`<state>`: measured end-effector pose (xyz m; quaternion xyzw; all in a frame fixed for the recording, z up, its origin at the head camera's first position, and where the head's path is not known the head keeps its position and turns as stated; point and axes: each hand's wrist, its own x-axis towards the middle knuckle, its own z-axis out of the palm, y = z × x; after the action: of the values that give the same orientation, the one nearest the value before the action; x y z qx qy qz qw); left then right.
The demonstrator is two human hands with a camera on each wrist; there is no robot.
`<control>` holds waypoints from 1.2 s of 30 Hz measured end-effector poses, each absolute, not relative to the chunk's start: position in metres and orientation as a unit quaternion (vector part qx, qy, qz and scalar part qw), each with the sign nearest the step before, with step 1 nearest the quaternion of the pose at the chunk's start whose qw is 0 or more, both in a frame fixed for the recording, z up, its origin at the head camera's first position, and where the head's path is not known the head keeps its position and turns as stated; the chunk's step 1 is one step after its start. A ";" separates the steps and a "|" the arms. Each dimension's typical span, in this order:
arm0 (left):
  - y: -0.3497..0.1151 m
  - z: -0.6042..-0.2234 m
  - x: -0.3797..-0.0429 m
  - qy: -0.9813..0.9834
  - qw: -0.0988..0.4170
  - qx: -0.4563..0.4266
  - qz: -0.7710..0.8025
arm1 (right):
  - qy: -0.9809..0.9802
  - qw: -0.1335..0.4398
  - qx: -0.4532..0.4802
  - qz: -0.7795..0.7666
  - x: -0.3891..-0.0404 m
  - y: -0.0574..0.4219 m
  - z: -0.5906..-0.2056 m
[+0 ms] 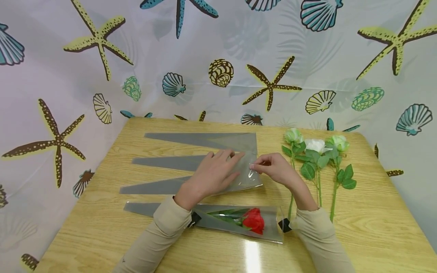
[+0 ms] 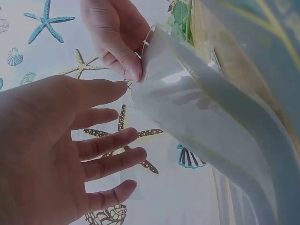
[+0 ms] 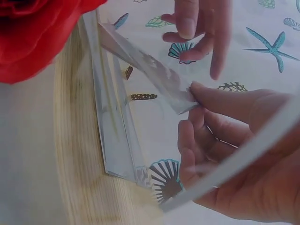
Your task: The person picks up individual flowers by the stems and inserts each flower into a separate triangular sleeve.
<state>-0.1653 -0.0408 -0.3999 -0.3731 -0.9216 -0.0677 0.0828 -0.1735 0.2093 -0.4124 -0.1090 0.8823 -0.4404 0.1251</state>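
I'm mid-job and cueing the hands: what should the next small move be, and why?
Probably pinch the wide end of the clear sleeve with the left hand too, to help part it: the right hand pinches that end, the left hand holds nothing, and the red rose lies in a similar sleeve.

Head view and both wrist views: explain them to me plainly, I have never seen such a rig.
There is no machine, only a person's two bare hands. The widest picture comes from a camera on the head; the others come from one on each wrist. On the table lie overlapping tapered sleeves, another sleeve around a red rose, and three pale flowers. The right hand pinches a sleeve's edge; the left hand is open, holding nothing.
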 end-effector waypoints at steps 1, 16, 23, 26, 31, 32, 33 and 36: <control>-0.040 -0.400 -0.166 -0.920 0.088 -0.376 -0.071 | 0.886 0.118 -0.107 -0.436 -0.174 0.209 -0.413; -0.037 -0.404 -0.168 -0.901 0.118 -0.405 -0.103 | 0.903 0.095 -0.127 -0.399 -0.168 0.198 -0.408; -0.037 -0.407 -0.168 -0.893 0.152 -0.409 -0.105 | 0.909 0.097 -0.143 -0.379 -0.162 0.194 -0.401; -0.036 -0.409 -0.169 -0.882 0.197 -0.416 -0.099 | 0.909 0.090 -0.139 -0.382 -0.160 0.194 -0.397; -0.036 -0.411 -0.170 -0.874 0.235 -0.413 -0.102 | 0.906 0.064 -0.131 -0.397 -0.154 0.192 -0.387; -0.036 -0.411 -0.170 -0.875 0.232 -0.412 -0.104 | 0.904 0.060 -0.129 -0.403 -0.153 0.192 -0.385; -0.036 -0.411 -0.171 -0.877 0.227 -0.410 -0.106 | 0.902 0.058 -0.129 -0.408 -0.151 0.191 -0.382; -0.036 -0.411 -0.171 -0.883 0.207 -0.404 -0.118 | 0.895 0.057 -0.133 -0.421 -0.148 0.189 -0.377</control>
<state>-0.1712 -0.0355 -0.4105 -0.4043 -0.8831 -0.1181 0.2066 -0.1479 0.1892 -0.3769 -0.1326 0.8953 -0.4213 0.0572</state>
